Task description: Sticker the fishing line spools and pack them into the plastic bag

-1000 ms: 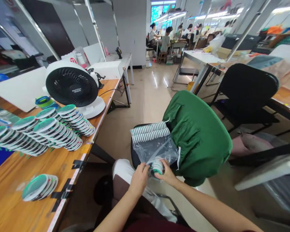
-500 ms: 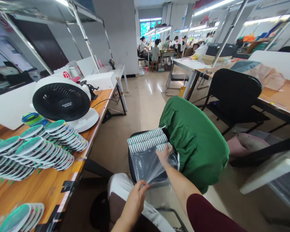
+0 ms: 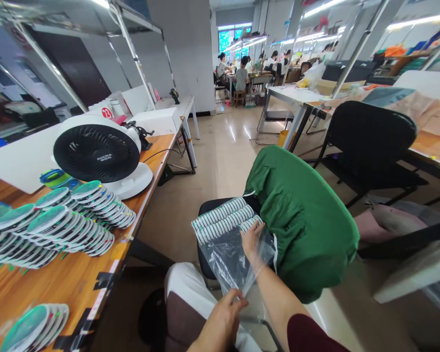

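Note:
A clear plastic bag (image 3: pixel 225 259) lies on the dark seat of a chair. Packed in its far end are rows of thin white-rimmed discs (image 3: pixel 223 217), standing on edge side by side. My right hand (image 3: pixel 252 243) reaches in at the bag, its fingers closed round a shorter row of the same discs (image 3: pixel 250 223). Closer to me, my left hand (image 3: pixel 225 313) pinches the bag's near edge between thumb and fingers, pulling the film taut. The chair's backrest wears a green cloth cover (image 3: pixel 304 220), just right of the bag.
On the wooden table (image 3: pixel 80 288) at left stand leaning stacks of green-faced discs (image 3: pixel 69 230), a smaller stack (image 3: pixel 36 325) and a fan (image 3: pixel 102 154). A black chair (image 3: pixel 370 142) is at right. Several people (image 3: pixel 241 76) sit at far tables.
My left hand has moved right and nearer to me with the bag's edge. My right hand stays at the short row of discs. The view has shifted slightly.

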Tool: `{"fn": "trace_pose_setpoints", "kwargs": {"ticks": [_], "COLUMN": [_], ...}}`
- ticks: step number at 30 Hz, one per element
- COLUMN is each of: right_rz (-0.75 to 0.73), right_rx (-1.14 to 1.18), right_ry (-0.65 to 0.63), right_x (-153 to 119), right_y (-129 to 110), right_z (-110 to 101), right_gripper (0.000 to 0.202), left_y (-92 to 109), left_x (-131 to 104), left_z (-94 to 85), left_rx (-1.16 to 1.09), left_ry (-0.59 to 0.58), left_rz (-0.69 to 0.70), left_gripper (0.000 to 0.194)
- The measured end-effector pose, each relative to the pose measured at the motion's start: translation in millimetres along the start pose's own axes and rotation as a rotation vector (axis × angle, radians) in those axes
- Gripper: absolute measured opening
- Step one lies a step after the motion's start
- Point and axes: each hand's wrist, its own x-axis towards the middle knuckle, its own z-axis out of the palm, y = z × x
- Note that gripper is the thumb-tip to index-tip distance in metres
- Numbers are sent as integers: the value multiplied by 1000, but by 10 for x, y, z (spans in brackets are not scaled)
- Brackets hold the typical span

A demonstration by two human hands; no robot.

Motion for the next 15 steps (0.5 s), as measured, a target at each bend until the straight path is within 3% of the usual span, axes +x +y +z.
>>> {"fn": "trace_pose_setpoints", "kwargs": {"ticks": [6,12,15], "right_rz": [-45,-134,-168], "right_rx": [-10,-91,-84], "right_ry": [-38,1,15], "right_x": [14,-22,-80], "right_y": [-1,66,79], "right_z": [19,-182,-268], "right_gripper": [93,100,100], "left_y": [-79,48,114], "left_x": [-69,-83,-80], "left_z": [126,59,5], "left_rx": [-64,-75,-69], "left_ry": [-90,-163,-145], "left_rz": [-4,-6,-13], "left_gripper": [59,57,55]}}
